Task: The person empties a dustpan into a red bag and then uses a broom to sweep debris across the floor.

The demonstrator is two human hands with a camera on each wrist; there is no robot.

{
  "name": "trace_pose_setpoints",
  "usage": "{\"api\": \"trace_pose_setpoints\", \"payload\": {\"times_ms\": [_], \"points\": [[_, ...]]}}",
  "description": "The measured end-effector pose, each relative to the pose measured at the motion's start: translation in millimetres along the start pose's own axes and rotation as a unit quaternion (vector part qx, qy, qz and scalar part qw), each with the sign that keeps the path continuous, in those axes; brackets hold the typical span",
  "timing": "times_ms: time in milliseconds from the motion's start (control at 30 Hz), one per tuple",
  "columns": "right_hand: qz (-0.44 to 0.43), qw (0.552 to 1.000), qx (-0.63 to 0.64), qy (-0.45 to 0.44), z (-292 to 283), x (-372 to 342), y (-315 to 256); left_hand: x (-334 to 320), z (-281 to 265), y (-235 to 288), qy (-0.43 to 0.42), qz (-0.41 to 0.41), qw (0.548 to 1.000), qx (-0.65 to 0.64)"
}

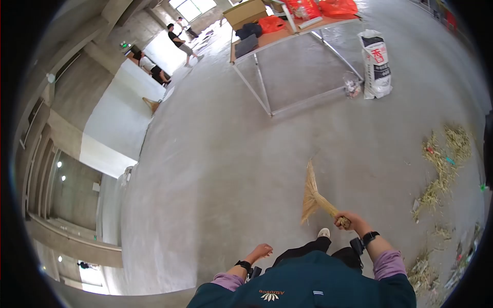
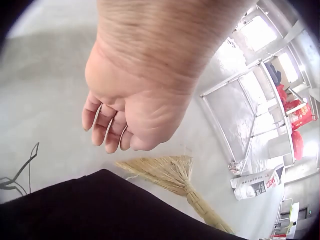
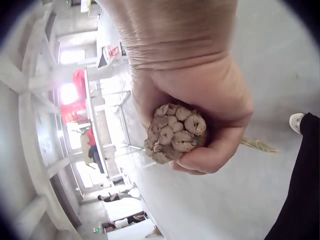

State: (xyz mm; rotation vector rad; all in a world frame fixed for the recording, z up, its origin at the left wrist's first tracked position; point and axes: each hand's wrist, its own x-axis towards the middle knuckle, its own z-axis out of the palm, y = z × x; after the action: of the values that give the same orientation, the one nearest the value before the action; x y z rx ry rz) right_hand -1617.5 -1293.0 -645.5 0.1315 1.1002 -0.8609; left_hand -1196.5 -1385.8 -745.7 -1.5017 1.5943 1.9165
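Observation:
A straw hand broom with a bundled-stalk handle is gripped by my right hand near the handle's end. In the right wrist view, fingers and thumb wrap the handle, and the cut stalk ends face the camera. The broom's fanned bristles point forward and left, low over the grey floor. My left hand hangs in front of the body with nothing in it. Its fingers are loosely curled in the left wrist view.
Swept straw and litter lie along the floor at the right. Ahead stands a metal-framed table bearing red bags and a cardboard box. A white printed sack stands beside it. Several people are at the far left; another broom leans there.

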Motion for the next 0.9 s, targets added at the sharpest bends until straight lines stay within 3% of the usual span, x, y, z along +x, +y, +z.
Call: {"api": "trace_pose_setpoints", "payload": {"times_ms": [200, 333, 400, 633, 800, 900], "points": [[0.025, 0.997, 0.043, -0.052, 16, 68, -71, 13, -19, 13, 0.021, 0.004, 1.000, -0.007], [0.001, 0.991, 0.119, -0.064, -25, 48, -102, 13, 8, 30, 0.034, -0.001, 0.999, -0.033], [-0.015, 0.973, 0.227, -0.039, -48, 17, -105, 16, 19, 43, 0.006, -0.010, 1.000, 0.000], [-0.087, 0.936, 0.341, -0.014, -176, -86, -58, -1, 87, 100, -0.016, -0.019, 0.999, 0.027], [-0.135, 0.903, 0.406, 0.052, -276, -189, -9, 6, 156, 141, 0.007, 0.019, 0.997, 0.068], [-0.197, 0.864, 0.459, 0.060, -331, -253, 40, 12, 200, 177, -0.054, 0.028, 0.987, 0.147]]}}
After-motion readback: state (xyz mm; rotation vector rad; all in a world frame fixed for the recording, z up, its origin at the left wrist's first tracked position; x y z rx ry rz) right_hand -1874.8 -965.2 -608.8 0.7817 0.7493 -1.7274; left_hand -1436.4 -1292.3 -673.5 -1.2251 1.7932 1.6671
